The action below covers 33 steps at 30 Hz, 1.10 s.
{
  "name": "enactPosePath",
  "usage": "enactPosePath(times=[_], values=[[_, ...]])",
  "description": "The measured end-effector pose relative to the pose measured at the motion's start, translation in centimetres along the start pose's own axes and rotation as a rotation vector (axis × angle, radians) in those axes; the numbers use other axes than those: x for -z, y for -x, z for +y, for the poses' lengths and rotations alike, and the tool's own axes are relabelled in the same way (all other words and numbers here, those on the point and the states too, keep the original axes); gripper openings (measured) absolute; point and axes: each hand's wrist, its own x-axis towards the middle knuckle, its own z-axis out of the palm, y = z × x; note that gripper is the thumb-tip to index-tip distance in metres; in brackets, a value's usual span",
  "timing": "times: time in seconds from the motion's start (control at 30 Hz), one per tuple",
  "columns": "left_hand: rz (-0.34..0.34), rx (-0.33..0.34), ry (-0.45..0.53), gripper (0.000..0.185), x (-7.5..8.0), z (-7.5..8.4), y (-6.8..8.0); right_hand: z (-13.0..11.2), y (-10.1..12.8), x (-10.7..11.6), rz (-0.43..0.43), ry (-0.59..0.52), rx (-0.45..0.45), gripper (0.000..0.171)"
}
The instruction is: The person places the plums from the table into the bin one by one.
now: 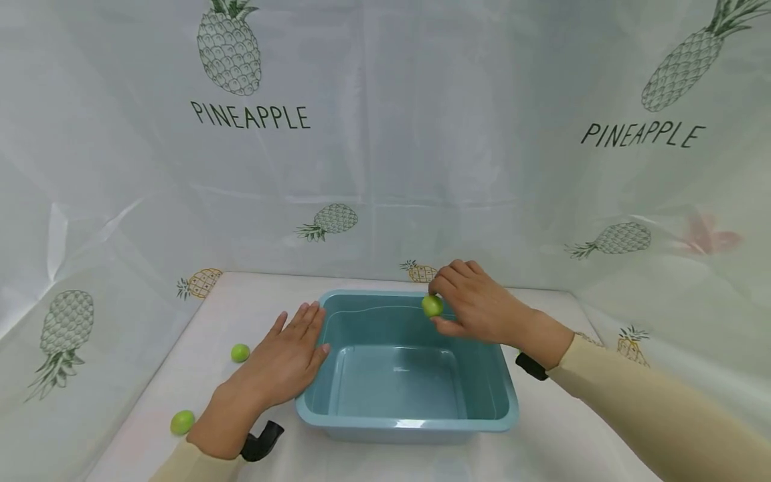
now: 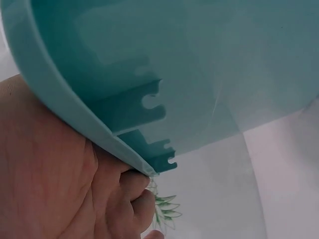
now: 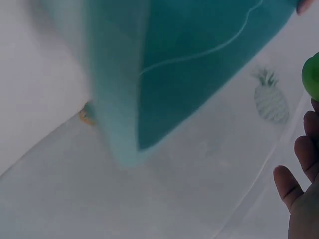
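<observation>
Right hand (image 1: pixel 482 304) pinches lime (image 1: pixel 432 306) above basin (image 1: pixel 409 423); left hand (image 1: pixel 283 361) steadies rim.

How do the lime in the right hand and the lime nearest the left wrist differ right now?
The held lime is pinched by the right hand above the blue basin; the near lime lies untouched on the tablecloth, outside the basin, by the left hand. Both are small, round and green.

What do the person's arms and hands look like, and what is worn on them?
Both arms wear long, pale cream sleeves reaching to the wrists. Each wrist carries a small black device: one under the left wrist, one at the right wrist. The left hand and right hand are bare, without gloves or rings.
</observation>
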Motion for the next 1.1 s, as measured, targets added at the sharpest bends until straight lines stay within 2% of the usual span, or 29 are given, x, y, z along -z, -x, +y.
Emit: enactPosePath(times=[0.23, 0.43, 0.73, 1.1], values=[[0.007, 0.001, -0.007, 0.067, 0.1, 0.0, 0.1, -2.7, -2.8, -1.7, -0.006, -0.023, 0.091, 0.029], [0.012, 0.000, 0.015, 0.068, -0.1, -0.1, 0.0, -4.1, -4.2, -2.9, -0.040, -0.045, 0.142, 0.029], [0.005, 0.012, 0.034, 0.069, -0.4, -0.1, 0.1, -5.4, -4.8, -4.6, -0.116, -0.047, 0.182, 0.027], [0.009, 0.022, 0.015, 0.071, -0.5, 0.2, 0.0, -6.4, -5.0, -6.4, -0.239, -0.010, 0.182, 0.034]])
